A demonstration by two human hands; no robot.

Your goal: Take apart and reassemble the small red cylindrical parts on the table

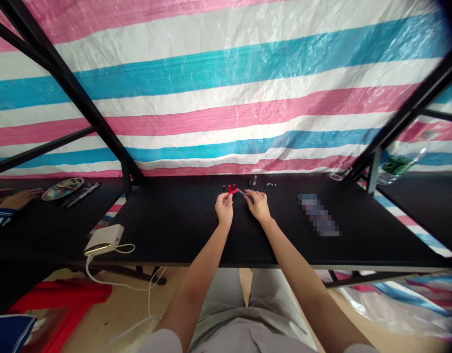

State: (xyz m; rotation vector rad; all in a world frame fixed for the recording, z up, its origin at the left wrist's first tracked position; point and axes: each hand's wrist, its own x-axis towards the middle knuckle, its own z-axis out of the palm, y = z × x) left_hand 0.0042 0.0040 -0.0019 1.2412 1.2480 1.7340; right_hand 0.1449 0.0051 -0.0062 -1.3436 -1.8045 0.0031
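Over the middle of the black table, my left hand is closed in a pinch on a small red pen part. My right hand pinches a slim translucent pen barrel, whose far end points at the red part. At this size I cannot tell whether the two touch. Just beyond my fingers stand small red pen pieces and a short black piece. Farther right are a clear cap-like piece, another black piece and several small shiny parts in a row.
A pixelated flat object lies on the right. At the left front edge sits a white box with cables. Another person's hands, a metal dish and pens are left. Black frame bars flank the table; a bottle is right.
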